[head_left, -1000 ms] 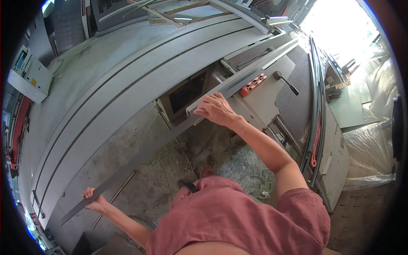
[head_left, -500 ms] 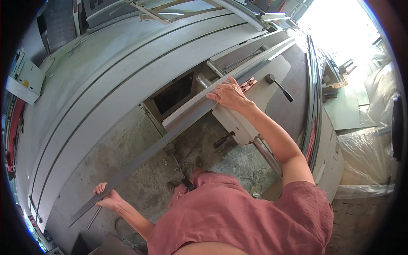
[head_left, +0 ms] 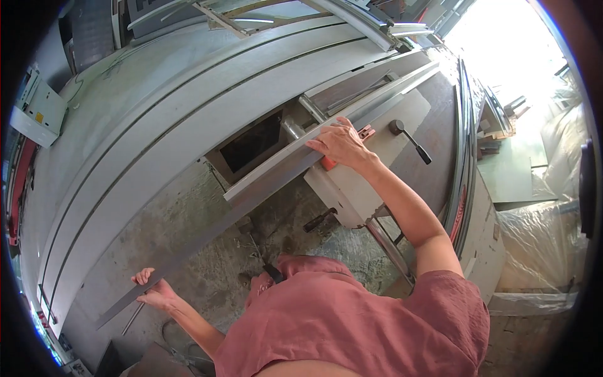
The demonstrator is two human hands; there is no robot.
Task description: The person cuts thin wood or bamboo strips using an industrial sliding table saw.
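Left hand point(head_left: 149, 290) closed around the near end of the long grey strip point(head_left: 188, 252), thumb side up, low and off to the person's left. Right hand point(head_left: 342, 143) pressed palm-down on the far part of the same strip where it meets the pale fence rail point(head_left: 276, 164); fingers curl over the rail's edge, so this is a hold-down, not a full grip.

Strip position: runs diagonally from lower left, above the concrete floor point(head_left: 188, 201), up onto the saw bench point(head_left: 358, 188). Most of its length hangs unsupported between the two hands.

Risks, as judged:
- Sag or whip. The strip is thin and long; the unsupported middle could bow and pull the far end off the rail.
- Twist. The hands are well apart, so a small roll of the left wrist could lever the far end away from the fence.
- Right-hand slip. Only downward pressure holds that end; the red push block point(head_left: 328, 164) sits just beside the palm, unused.
- Snag. The black-knobbed lever point(head_left: 411, 143) stands near the right forearm.
- Footing. A thin metal rod point(head_left: 132, 320) lies on the floor below the left hand.

Blade not visible from this view; cannot tell if it is exposed.
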